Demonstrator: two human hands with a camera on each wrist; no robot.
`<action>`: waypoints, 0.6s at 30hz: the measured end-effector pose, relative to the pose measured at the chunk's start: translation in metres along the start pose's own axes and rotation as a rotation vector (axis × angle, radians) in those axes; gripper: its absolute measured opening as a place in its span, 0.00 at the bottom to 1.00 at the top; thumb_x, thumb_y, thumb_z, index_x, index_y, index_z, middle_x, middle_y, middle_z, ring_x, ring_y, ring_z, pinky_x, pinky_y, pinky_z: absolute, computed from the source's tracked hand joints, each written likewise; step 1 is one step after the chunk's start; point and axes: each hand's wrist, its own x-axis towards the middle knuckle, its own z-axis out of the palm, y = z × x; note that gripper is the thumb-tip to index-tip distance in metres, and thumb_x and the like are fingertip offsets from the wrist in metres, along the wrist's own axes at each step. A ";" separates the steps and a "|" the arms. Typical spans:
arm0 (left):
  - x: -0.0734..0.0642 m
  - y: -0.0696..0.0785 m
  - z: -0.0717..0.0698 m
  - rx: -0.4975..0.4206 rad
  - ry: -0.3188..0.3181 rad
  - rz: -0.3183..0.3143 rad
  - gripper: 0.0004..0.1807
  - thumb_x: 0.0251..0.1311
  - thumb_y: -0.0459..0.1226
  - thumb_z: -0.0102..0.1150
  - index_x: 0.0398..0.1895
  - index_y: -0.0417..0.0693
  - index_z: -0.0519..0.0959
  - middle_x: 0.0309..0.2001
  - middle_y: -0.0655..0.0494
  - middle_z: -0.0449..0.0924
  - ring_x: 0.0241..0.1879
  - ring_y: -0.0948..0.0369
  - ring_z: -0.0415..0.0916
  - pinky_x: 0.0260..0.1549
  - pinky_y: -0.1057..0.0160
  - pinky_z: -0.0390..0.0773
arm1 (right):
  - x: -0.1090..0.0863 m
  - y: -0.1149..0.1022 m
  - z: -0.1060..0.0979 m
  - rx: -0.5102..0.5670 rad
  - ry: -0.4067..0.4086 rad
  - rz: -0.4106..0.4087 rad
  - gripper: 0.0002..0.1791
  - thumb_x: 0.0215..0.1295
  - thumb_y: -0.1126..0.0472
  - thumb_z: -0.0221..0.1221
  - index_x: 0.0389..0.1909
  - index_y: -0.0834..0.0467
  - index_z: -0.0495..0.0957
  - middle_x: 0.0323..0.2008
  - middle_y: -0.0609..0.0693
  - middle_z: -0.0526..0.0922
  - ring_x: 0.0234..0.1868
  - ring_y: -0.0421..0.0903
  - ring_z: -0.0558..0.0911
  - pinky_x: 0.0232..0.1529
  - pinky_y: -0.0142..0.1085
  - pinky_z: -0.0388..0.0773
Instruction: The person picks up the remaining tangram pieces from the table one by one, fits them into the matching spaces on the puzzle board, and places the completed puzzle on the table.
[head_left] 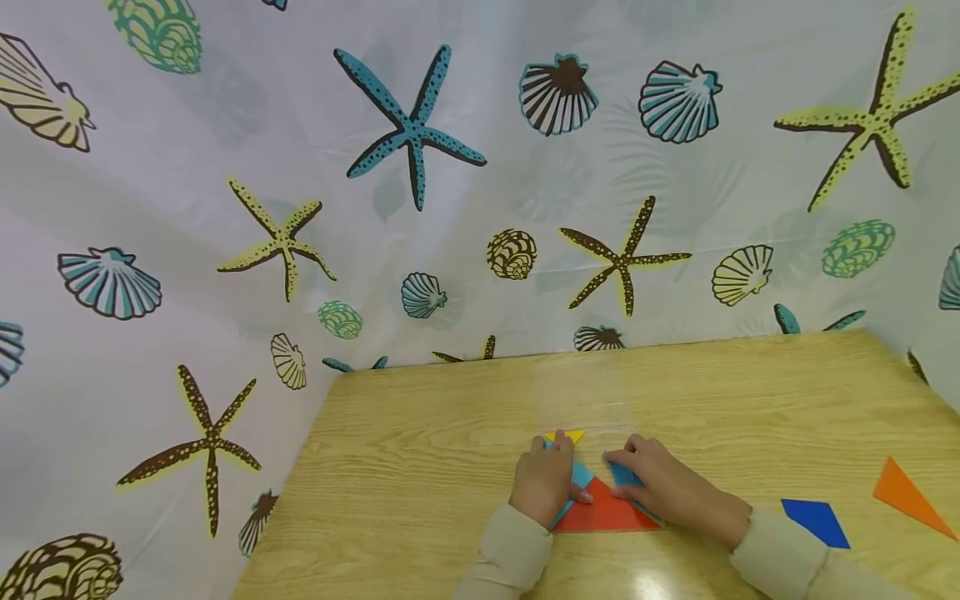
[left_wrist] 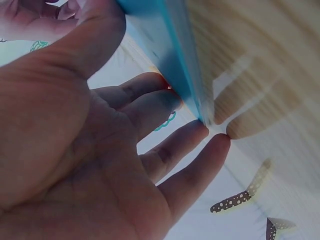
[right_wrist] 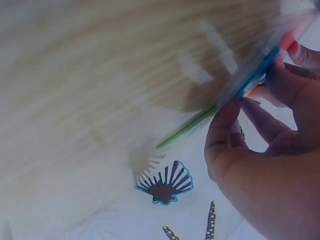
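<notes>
On the wooden table, my left hand rests over a light blue flat piece, its thumb reaching the edge of a red triangle. In the left wrist view, its fingers stretch along that light blue piece, tips at the tabletop. My right hand pinches a blue flat piece beside the red one, thumb and fingertips at its edges. A thin green edge shows past the right fingers in the right wrist view. Just beyond the left fingertips pokes a yellow piece, partly hidden.
To the right lie a dark blue four-sided piece and an orange triangle. A pale rectangular patch shows on the table behind the hands. A shell-and-starfish cloth hangs around the table's back and sides.
</notes>
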 end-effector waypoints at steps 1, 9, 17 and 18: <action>0.000 0.000 -0.001 -0.003 -0.001 -0.001 0.45 0.37 0.66 0.58 0.61 0.53 0.70 0.62 0.59 0.68 0.50 0.59 0.69 0.36 0.64 0.76 | 0.000 0.000 0.000 -0.005 0.004 -0.003 0.24 0.57 0.56 0.64 0.52 0.63 0.77 0.35 0.46 0.69 0.31 0.41 0.63 0.30 0.32 0.65; 0.001 0.001 0.001 -0.027 -0.012 -0.006 0.45 0.37 0.65 0.59 0.61 0.53 0.70 0.63 0.59 0.68 0.51 0.59 0.69 0.37 0.64 0.76 | 0.000 -0.001 -0.001 -0.020 -0.004 -0.013 0.25 0.58 0.56 0.63 0.54 0.64 0.76 0.35 0.47 0.69 0.30 0.41 0.62 0.28 0.31 0.63; 0.003 0.001 0.002 -0.028 -0.023 -0.015 0.45 0.37 0.65 0.59 0.61 0.54 0.70 0.63 0.60 0.68 0.51 0.59 0.68 0.37 0.64 0.76 | -0.004 0.003 -0.003 -0.017 0.007 0.003 0.22 0.58 0.57 0.63 0.51 0.66 0.77 0.36 0.46 0.69 0.33 0.40 0.64 0.30 0.30 0.67; 0.003 0.000 0.002 -0.031 -0.026 -0.017 0.45 0.37 0.65 0.59 0.61 0.53 0.70 0.63 0.60 0.67 0.52 0.59 0.68 0.37 0.64 0.76 | -0.004 0.004 -0.003 -0.011 0.005 0.002 0.22 0.58 0.57 0.63 0.51 0.65 0.77 0.36 0.46 0.69 0.33 0.40 0.64 0.30 0.30 0.67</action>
